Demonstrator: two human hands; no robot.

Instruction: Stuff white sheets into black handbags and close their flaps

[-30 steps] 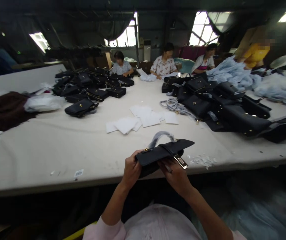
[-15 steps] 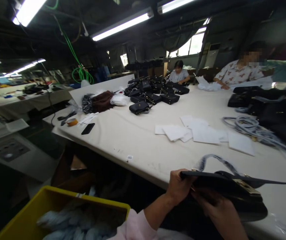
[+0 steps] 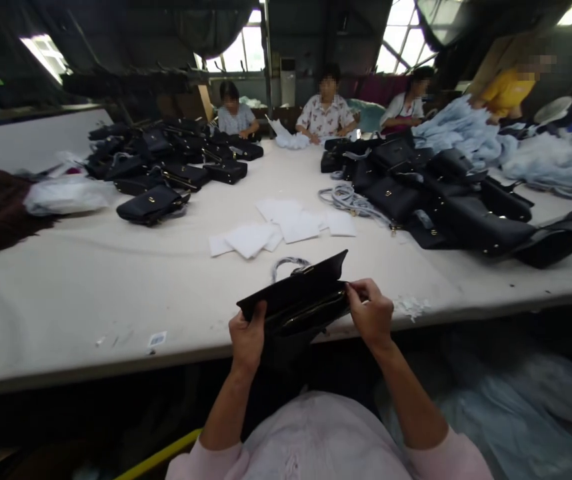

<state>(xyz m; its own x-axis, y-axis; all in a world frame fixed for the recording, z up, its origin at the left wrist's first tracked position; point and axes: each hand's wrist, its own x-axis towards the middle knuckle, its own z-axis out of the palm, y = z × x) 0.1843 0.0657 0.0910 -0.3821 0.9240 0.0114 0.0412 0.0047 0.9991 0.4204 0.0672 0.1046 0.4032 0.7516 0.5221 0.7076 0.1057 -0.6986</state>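
Black handbag (image 3: 299, 300) over table (image 3: 91, 300) edge

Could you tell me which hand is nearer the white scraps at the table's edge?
Right. The right hand, holding the black handbag, is just beside the white scraps; the left hand grips the bag's opposite end.

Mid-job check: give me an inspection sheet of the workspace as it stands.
Surface: pale table, paper scraps near its front edge.
Job's things: black handbag, flap raised, held over the table edge.
Clutter: white sheets, grey straps, left bag pile, right bag pile.
Grippers: left hand and right hand both grip the handbag.
Cables: nothing seen.
Surroundings: seated people across the table, light blue fabric.
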